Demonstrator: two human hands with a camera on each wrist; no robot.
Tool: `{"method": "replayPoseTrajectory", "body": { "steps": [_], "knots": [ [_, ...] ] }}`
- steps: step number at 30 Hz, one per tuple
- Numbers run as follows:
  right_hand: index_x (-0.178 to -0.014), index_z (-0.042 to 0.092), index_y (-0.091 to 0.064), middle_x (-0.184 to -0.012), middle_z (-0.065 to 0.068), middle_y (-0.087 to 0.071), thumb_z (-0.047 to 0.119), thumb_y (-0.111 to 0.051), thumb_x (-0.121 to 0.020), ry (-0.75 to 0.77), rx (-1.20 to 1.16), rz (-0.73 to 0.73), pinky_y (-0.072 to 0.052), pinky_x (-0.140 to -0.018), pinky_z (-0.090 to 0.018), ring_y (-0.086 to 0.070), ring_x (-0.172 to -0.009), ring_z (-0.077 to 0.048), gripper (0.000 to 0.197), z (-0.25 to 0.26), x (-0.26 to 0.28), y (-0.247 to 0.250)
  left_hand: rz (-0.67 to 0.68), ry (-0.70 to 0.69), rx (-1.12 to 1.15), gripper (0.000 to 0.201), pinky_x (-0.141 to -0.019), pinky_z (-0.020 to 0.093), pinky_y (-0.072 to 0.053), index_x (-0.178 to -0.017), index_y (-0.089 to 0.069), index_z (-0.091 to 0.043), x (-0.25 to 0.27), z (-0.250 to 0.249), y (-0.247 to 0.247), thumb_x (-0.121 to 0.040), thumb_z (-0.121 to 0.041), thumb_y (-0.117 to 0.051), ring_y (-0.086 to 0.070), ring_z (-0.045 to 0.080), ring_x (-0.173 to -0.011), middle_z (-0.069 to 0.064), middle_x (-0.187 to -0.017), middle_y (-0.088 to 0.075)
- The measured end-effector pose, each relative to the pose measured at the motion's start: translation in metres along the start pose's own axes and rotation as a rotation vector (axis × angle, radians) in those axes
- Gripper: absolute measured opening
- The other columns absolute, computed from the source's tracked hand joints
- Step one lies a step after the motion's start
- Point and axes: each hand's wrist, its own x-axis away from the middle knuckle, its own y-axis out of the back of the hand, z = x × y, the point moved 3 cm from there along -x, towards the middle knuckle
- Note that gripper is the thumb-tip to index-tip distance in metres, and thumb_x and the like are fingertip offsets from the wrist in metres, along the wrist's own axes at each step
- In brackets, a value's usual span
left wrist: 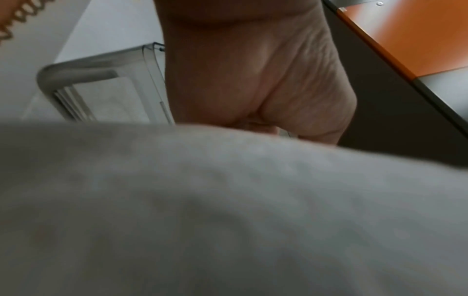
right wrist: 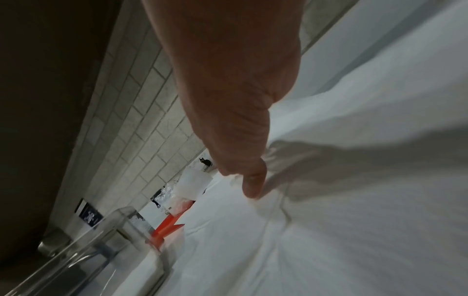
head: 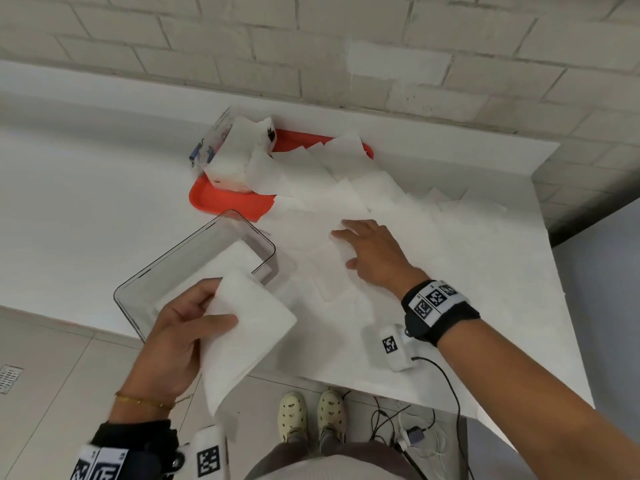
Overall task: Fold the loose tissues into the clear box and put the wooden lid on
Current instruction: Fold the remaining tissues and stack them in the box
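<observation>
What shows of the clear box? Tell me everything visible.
The clear box is a see-through rectangular tub with rounded corners, seemingly plastic, open-topped with no lid on. It sits upright near the table's front edge, beside the red tray. White folded tissues lie inside. The left hand holds another tissue over its near end.
</observation>
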Motion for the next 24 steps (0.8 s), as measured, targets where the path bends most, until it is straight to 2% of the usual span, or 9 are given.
{"method": "replayPoseTrajectory", "body": {
  "steps": [2, 4, 8, 11, 13, 16, 18, 21, 24],
  "knots": [
    [-0.160, 0.030, -0.038, -0.165, 0.001, -0.034, 0.020, -0.072, -0.096, 0.100, 0.059, 0.064, -0.020, -0.117, -0.033, -0.030, -0.147, -0.023, 0.073, 0.001, -0.016, 0.006, 0.062, 0.026, -0.047, 0.058, -0.072, 0.032, -0.064, -0.127, -0.073, -0.021, 0.004, 0.003, -0.006, -0.079, 0.009, -0.063, -0.075, 0.027, -0.085, 0.015, -0.102, -0.077],
    [-0.153, 0.029, -0.046, -0.149, 0.000, -0.048, 0.022, -0.078, -0.090, 0.147, 0.139, 0.092, -0.025, -0.110, -0.031, -0.041, -0.133, -0.023, 0.071, 0.003, -0.030, 0.013, 0.081, 0.041, -0.080, 0.058, -0.074, 0.032, -0.064, -0.133, -0.071, -0.027, 0.007, 0.007, -0.012, -0.081, -0.002, -0.071, -0.076, 0.029, -0.088, 0.018, -0.102, -0.078],
    [-0.127, 0.029, -0.063, -0.117, 0.004, -0.063, 0.032, -0.084, -0.082, 0.188, 0.250, 0.117, -0.033, -0.100, -0.031, -0.050, -0.112, -0.021, 0.049, 0.006, -0.047, 0.024, 0.096, 0.056, -0.184, 0.051, -0.072, 0.028, -0.062, -0.109, -0.080, -0.014, 0.008, 0.019, -0.020, -0.069, -0.041, -0.096, -0.076, 0.026, -0.085, 0.021, -0.100, -0.079],
    [-0.107, 0.026, -0.069, -0.098, 0.008, -0.060, 0.036, -0.081, -0.082, 0.201, 0.287, 0.150, -0.032, -0.089, -0.032, -0.050, -0.101, -0.021, 0.030, 0.005, -0.049, 0.027, 0.062, 0.034, -0.163, 0.007, -0.063, 0.023, -0.058, -0.087, -0.080, -0.009, 0.007, 0.022, -0.034, -0.082, -0.013, -0.078, -0.074, 0.020, -0.072, 0.016, -0.087, -0.079],
    [-0.096, 0.022, -0.069, -0.092, 0.007, -0.057, 0.039, -0.079, -0.083, 0.177, 0.252, 0.171, -0.030, -0.082, -0.032, -0.048, -0.099, -0.021, 0.023, 0.003, -0.045, 0.033, 0.068, 0.033, -0.161, 0.009, -0.064, 0.023, -0.059, -0.087, -0.079, -0.008, 0.004, 0.024, -0.043, -0.083, -0.007, -0.072, -0.074, 0.020, -0.073, 0.016, -0.088, -0.078],
    [-0.095, 0.022, -0.065, -0.094, 0.005, -0.064, 0.044, -0.078, -0.087, 0.092, 0.018, 0.170, -0.046, -0.078, -0.035, -0.060, -0.098, -0.022, 0.027, -0.002, -0.030, 0.055, 0.040, 0.038, -0.069, 0.012, -0.067, 0.025, -0.060, -0.088, -0.081, -0.012, -0.004, 0.029, -0.057, -0.079, -0.017, -0.076, -0.075, 0.020, -0.078, 0.014, -0.092, -0.078],
    [-0.101, 0.021, -0.069, -0.092, 0.004, -0.069, 0.045, -0.079, -0.089, 0.036, -0.286, 0.120, -0.054, -0.075, -0.032, -0.070, -0.090, -0.018, 0.029, -0.003, -0.013, 0.074, -0.032, 0.053, 0.066, 0.019, -0.072, 0.028, -0.063, -0.097, -0.081, -0.010, -0.014, 0.036, -0.066, -0.080, -0.017, -0.075, -0.076, 0.021, -0.084, 0.015, -0.100, -0.079],
    [-0.100, 0.015, -0.071, -0.087, -0.005, -0.077, 0.032, -0.081, -0.092, -0.028, -0.788, 0.086, -0.058, -0.073, -0.026, -0.077, -0.078, -0.013, 0.021, 0.001, 0.017, 0.094, -0.092, 0.105, 0.292, 0.026, -0.093, 0.034, -0.062, -0.115, -0.076, -0.006, -0.029, 0.043, -0.084, -0.094, -0.018, -0.065, -0.075, 0.022, -0.104, 0.013, -0.118, -0.077],
    [-0.096, 0.008, -0.073, -0.099, -0.015, -0.078, 0.015, -0.079, -0.092, -0.062, -1.073, 0.081, -0.059, -0.078, -0.031, -0.074, -0.081, -0.021, 0.009, 0.004, 0.037, 0.104, -0.043, 0.121, 0.366, 0.031, -0.105, 0.040, -0.055, -0.124, -0.074, -0.009, -0.044, 0.043, -0.096, -0.101, -0.022, -0.060, -0.071, 0.023, -0.116, 0.012, -0.127, -0.074]
  ]
}}
